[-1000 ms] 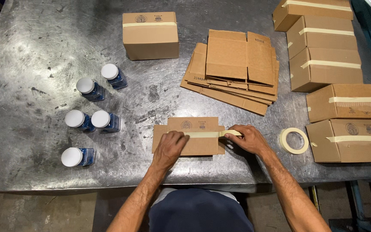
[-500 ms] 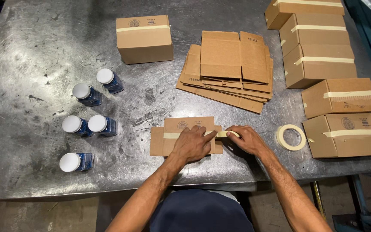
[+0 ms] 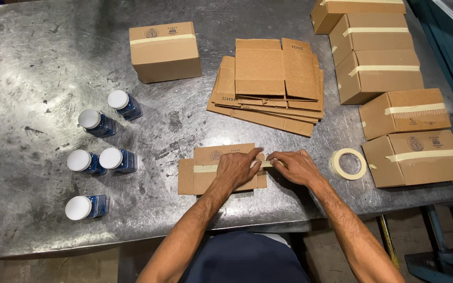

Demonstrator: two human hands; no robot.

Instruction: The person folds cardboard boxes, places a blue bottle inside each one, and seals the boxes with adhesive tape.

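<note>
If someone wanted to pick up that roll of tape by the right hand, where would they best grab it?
Probably from above: the tape roll lies flat on the metal table, its open centre facing up. One finger can go inside the hole and a thumb on the outer rim, at the clear near edge.

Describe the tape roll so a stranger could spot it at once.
Start at the metal table and go to its near edge, right of the right hand. The tape roll lies flat there, just left of the nearest taped box. It is the only ring: pale cream, with bare table showing through its middle.
</note>
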